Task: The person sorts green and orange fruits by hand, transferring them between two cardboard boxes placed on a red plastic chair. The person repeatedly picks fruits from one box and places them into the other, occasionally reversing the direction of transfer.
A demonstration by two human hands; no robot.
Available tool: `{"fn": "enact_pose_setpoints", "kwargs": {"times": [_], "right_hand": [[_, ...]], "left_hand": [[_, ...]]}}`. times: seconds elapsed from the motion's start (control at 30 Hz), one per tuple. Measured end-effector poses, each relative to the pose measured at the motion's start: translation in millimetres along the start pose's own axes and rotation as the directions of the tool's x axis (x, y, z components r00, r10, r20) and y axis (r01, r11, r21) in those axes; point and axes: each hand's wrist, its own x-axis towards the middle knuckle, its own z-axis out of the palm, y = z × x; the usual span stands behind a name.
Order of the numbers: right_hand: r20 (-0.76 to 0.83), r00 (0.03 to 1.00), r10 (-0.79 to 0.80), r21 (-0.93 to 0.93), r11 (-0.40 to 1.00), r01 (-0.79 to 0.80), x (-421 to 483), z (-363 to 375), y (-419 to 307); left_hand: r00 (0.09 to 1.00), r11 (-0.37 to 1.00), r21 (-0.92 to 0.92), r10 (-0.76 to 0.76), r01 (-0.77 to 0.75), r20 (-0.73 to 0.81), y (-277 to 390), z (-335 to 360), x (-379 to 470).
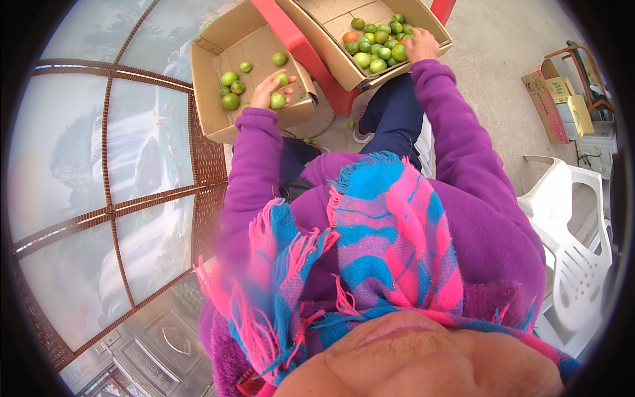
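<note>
My left hand (272, 90) is over the right side of the left cardboard box (213, 121), holding green tomatoes (278, 100), one at the palm and one by the fingers. Several more green tomatoes (230, 101) lie on that box's floor. The right cardboard box (337, 62) holds a heap of green tomatoes (381, 37) and an orange-red tomato (350, 36) at the heap's left edge. At the heap's right side is my right hand (421, 45), its fingers bent down among the fruit; whether it grips one is hidden.
A red support (312, 57) runs between the boxes. Small green tomatoes (351, 125) lie on the floor by my shoes. At the right are a white plastic chair (570, 218) and a carton (545, 104) of packages. A wicker-framed panel screen (149, 139) stands at the left.
</note>
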Motion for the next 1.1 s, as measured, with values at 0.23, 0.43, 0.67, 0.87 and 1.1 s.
{"fn": "enact_pose_setpoints", "kwargs": {"times": [0.23, 0.43, 0.67, 0.87, 1.1], "right_hand": [[0.035, 0.893, -0.449, 0.9, 0.403, 0.167, -80.3, -77.8, -168.2], [0.071, 0.895, -0.441, 0.895, 0.424, 0.138, -91.8, -82.6, -173.0], [0.021, 1.0, 0.01, 0.492, 0.871, -0.019, 2.0, -8.4, -64.1], [0.224, 0.972, -0.067, 0.059, 0.997, 0.055, 28.8, 35.0, -19.1], [-0.03, 0.878, -0.478, 0.785, 0.533, 0.316, -67.3, -61.9, -128.3]], "left_hand": [[0.965, 0.994, 0.112, -0.029, 0.0, 0.259, -1.2, 39.3, -8.5], [0.968, 0.945, 0.279, -0.213, 0.17, 0.134, -7.1, 60.2, -9.2], [0.988, 0.989, 0.034, -0.144, 0.146, -0.051, 1.2, 43.4, -1.6], [0.992, 0.99, -0.058, -0.128, 0.126, -0.022, 5.3, 44.5, -7.9], [0.979, 0.994, -0.02, -0.106, 0.111, 0.176, 11.0, 65.3, -13.7]]}}
